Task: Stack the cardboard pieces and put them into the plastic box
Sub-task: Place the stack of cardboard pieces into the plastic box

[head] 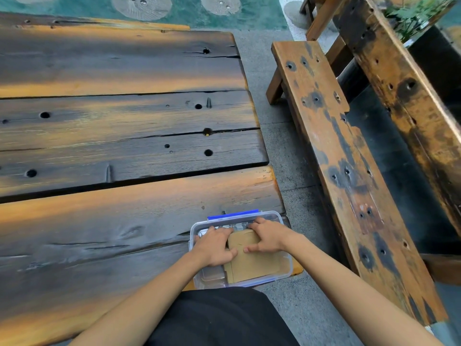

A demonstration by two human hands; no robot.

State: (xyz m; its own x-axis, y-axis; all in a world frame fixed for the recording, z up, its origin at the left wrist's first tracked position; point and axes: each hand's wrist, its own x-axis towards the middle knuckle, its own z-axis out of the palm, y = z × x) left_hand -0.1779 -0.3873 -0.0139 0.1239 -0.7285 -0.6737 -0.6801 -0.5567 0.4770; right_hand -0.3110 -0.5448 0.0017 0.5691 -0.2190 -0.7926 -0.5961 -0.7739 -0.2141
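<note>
Weathered dark plank table [124, 146], outdoors. Both hands are pressing the flat brown cardboard pieces [252, 263] into the clear plastic box [287, 270] at its near corner; left hand [215, 248] and right hand [268, 237] grip flattened, grasping nothing. Final step, seemingly; next: withdraw, perhaps lid.

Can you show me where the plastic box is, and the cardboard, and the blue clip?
plastic box [290, 267]: head view, on its clear right rim.
cardboard [259, 264]: head view, on the flat brown top piece.
blue clip [233, 215]: head view, on the far-side latch.
</note>
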